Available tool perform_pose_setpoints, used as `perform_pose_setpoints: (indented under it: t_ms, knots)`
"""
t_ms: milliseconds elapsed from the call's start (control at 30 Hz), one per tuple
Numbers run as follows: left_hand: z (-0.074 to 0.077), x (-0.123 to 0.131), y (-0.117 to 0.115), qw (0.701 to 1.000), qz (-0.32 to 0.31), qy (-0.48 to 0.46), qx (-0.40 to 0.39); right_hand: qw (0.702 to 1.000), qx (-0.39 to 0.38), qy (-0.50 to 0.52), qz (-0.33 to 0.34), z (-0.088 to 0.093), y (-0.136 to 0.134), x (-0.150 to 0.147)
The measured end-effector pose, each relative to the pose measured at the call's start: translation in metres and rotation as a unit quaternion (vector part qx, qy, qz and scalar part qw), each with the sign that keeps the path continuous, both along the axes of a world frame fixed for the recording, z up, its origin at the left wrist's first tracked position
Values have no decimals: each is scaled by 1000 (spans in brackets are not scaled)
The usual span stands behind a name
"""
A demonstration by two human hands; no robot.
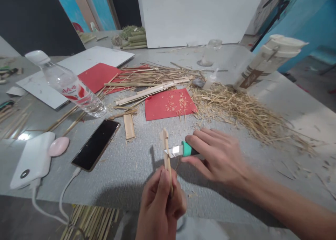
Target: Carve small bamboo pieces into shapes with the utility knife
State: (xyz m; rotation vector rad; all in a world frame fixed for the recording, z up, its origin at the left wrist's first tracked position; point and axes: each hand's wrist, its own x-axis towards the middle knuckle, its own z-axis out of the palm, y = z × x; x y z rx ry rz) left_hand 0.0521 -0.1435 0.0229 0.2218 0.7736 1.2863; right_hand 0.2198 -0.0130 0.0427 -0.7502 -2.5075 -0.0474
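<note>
Fingers [163, 184] of your left hand [160, 208] are closing tight around the lower end of a thin bamboo strip [166, 150], pinching it between thumb and fingertips so it is standing nearly upright above the table [126, 173], close to the near edge. Your right hand [219, 157] is wrapping around the dark handle of a knife [185, 149], fingers curled snug, and the short blade is reaching left and touching the strip partway up. Holding the strip upright seems to be giving the blade a free stretch of bamboo well above your own fingertips, and that is worth watching, because your left thumb is sitting just below the edge. Shavings are piling up to the right in a straw heap [249, 114], and some are lying on the red card [168, 105] beyond your hands, so the bare patch under them is staying open. To the left a phone [96, 144] is lying on its cable, near but apart from your elbow room, with a water bottle [70, 86] on its side behind it. More bamboo strips [89, 220] are lying below the near edge.
</note>
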Motion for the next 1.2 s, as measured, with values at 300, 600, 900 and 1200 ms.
perform_pose_setpoints:
  t_ms: [300,600,900,1200]
  knots:
    - [-3,-1,1,999,3,-27,26,1000,11,9,-9,2,-3,-4]
    - [8,1,3,998,-2,-61,-8,1000,11,13,-24,3,-5,-5]
    - [7,3,4,997,-6,-67,-27,1000,10,12,-27,1,-2,-4]
    - [5,3,3,995,-12,-101,-23,999,-11,22,-21,2,-3,-4]
